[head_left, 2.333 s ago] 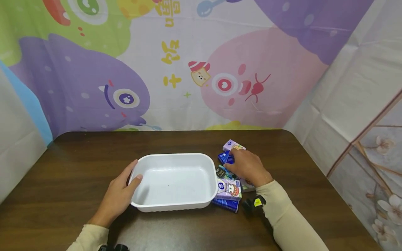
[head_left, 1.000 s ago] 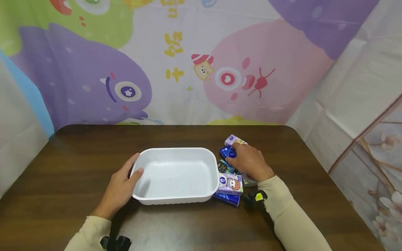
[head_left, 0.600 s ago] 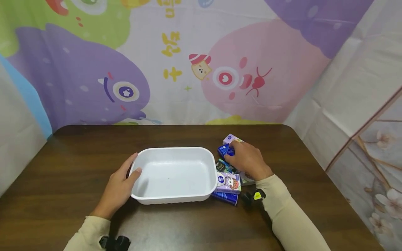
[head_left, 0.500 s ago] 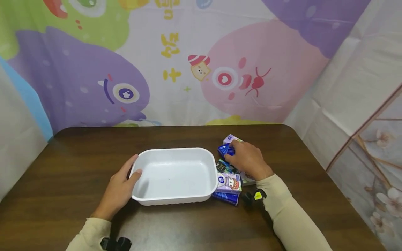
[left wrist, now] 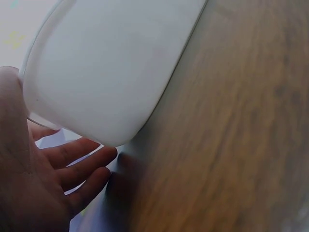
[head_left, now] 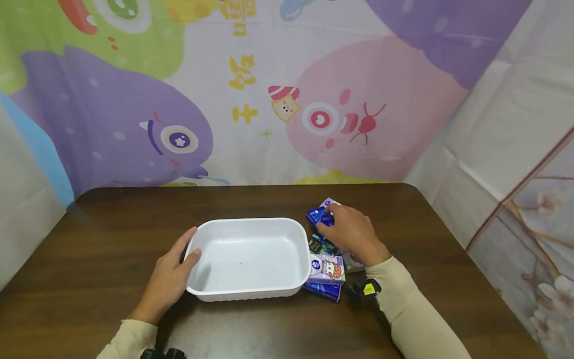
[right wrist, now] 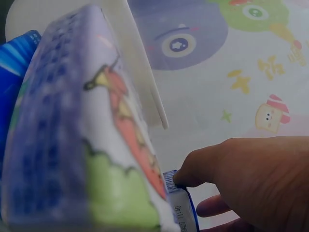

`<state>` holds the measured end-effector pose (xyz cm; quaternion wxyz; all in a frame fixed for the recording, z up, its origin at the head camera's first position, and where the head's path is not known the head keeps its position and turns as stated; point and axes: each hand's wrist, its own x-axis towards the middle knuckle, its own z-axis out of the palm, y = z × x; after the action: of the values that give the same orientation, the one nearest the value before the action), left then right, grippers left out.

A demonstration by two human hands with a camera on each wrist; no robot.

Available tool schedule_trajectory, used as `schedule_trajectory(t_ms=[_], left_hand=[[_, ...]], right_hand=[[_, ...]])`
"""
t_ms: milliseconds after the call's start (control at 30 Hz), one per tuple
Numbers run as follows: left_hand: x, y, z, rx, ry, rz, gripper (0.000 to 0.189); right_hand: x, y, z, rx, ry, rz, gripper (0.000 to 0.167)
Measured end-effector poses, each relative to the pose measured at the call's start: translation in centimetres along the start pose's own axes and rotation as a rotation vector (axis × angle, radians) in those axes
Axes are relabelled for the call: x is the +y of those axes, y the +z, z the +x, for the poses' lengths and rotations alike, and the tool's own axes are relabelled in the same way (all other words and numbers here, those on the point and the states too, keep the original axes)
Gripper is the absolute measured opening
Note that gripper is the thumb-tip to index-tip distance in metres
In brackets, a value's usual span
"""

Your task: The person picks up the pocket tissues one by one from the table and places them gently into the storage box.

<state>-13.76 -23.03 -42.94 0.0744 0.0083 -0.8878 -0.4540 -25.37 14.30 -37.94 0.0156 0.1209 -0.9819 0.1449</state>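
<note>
Gripping L rim of white tray (head_left: 246,257) w/ L hand (head_left: 168,276); R hand (head_left: 355,233) pinching blue pkt (head_left: 316,215); lilac pkt (head_left: 328,269) at tray's R end, brown tbl (head_left: 251,331) below.

Wall cloth (head_left: 278,60): yellow Chinese characters (head_left: 242,72) turned sideways, I make out 干 and 饭, not the third | blue pack (right wrist: 182,208): small dark print, looks like 11:40, rest unclear | purple pack (head_left: 333,269): round blue badge (head_left: 316,265), unreadable from here | green-and-black pack (head_left: 319,244): lettering too small.

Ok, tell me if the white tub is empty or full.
Empty: the tub shows white floor, bar one dark speck; the packets are outside.
</note>
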Motion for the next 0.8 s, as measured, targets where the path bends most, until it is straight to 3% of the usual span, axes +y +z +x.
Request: schedule_trajectory(t_ms=[367,800], left_hand=[[-0.1,-0.3,0.1,0.023,-0.002,-0.001,0.055],[-0.2,0.8,-0.1,0.122,0.097,-0.013,0.049]], right_hand=[[-1.1,-0.5,-0.4,0.045,-0.016,0.024,0.057],[-2.3,-1.2,-1.3,0.124,-0.088,0.041,0.05]])
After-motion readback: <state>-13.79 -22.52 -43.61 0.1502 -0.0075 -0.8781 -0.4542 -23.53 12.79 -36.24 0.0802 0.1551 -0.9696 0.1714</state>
